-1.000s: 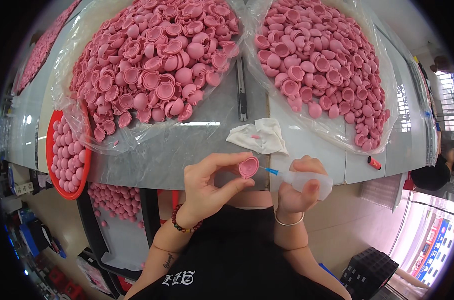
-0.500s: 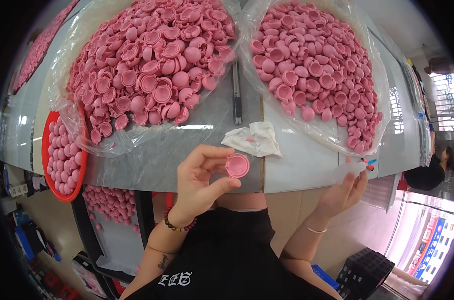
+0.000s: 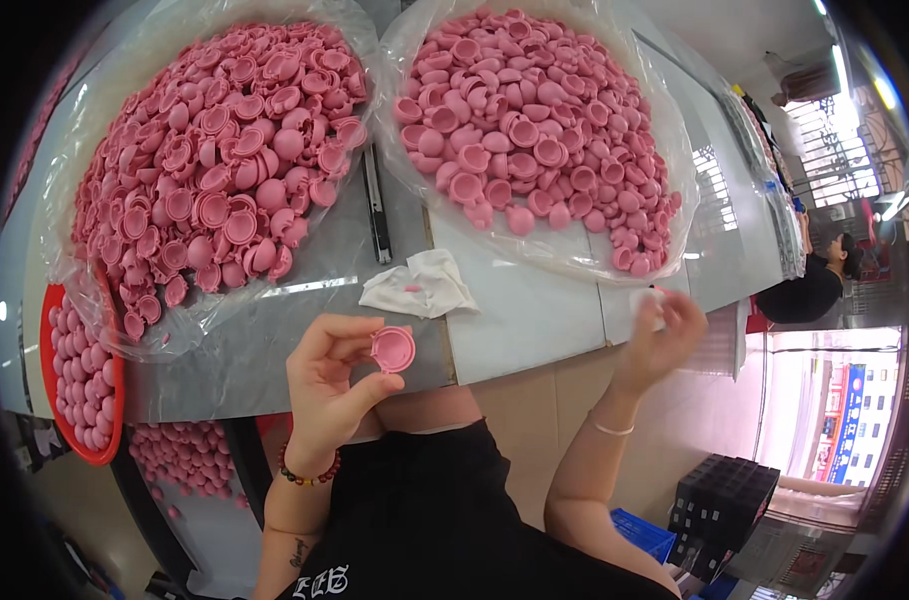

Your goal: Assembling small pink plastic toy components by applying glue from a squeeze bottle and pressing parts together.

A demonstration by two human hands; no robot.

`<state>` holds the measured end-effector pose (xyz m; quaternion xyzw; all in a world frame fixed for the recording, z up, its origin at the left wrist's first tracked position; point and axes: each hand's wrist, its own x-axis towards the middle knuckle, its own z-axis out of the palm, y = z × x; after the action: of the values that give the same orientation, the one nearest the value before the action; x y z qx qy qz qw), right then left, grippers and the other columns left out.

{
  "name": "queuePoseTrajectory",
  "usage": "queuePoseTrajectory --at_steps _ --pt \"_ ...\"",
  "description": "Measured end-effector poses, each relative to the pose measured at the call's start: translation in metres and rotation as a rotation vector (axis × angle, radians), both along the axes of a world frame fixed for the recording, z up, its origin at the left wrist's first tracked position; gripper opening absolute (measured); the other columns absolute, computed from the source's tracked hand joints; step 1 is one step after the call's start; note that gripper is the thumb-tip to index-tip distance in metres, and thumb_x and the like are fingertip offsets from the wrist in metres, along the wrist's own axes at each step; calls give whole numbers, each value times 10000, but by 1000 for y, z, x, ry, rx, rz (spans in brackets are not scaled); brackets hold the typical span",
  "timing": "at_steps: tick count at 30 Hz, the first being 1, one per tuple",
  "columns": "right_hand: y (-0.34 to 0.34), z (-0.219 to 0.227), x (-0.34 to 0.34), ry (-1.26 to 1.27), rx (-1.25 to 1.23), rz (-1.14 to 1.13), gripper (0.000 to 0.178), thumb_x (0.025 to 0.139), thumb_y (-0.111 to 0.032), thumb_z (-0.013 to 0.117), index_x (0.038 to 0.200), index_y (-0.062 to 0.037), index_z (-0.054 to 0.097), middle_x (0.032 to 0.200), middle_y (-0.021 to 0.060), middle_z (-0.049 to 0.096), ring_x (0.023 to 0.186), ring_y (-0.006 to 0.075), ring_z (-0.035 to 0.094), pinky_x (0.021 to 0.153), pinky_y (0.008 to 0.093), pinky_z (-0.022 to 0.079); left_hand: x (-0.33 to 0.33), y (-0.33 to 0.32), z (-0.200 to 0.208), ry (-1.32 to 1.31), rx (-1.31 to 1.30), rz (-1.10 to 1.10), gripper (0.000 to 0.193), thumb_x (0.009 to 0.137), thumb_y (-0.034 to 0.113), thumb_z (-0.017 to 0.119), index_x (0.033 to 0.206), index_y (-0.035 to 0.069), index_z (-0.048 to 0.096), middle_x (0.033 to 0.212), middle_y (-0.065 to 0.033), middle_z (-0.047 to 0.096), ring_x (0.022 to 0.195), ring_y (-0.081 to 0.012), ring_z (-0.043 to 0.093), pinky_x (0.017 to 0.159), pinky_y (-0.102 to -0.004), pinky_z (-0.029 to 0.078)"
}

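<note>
The left hand (image 3: 327, 380) pinches a round, hollow, pink plastic-looking half-shell (image 3: 395, 350) at its two o'clock. At the half-shell's three o'clock, the blurred right hand (image 3: 665, 345) meets a whitish object (image 3: 647, 297); I cannot tell whether it grips.

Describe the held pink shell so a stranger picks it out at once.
Start at the grey table, below two big pink heaps, and find the crumpled white cloth. Just below it in the picture, the left hand holds the pink shell, round hollow facing the viewer. Unlike the heaped ones, it is alone, gripped in that hand.
</note>
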<state>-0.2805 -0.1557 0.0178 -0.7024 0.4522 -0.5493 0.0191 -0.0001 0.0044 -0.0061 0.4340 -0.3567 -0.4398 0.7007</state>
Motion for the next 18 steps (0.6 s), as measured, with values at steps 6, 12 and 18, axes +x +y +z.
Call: queuePoseTrajectory --at_steps 6,12,18 --pt "-57 18 79 381 366 262 336 727 -120 695 1026 -33 570 899 41 594 747 147 535 644 273 443 2 2 1 4 0 -21 430 732 30 718 1083 -30 478 1023 -184 626 855 -178 626 766 -279 501" --pt "-21 31 66 419 423 404 267 686 -47 666 945 -34 606 883 33 604 722 153 525 617 248 420 1 3 6 43 6 -49 428 701 -54 709 1085 -38 522 987 -85 616 922 -130 593 827 -258 469" --pt "18 15 67 397 483 623 302 661 24 652 956 -28 616 939 48 588 728 136 525 605 230 407 6 0 10 -40 26 -90 438 690 -40 724 1072 -29 509 1014 -137 627 941 -153 605 837 -256 455"
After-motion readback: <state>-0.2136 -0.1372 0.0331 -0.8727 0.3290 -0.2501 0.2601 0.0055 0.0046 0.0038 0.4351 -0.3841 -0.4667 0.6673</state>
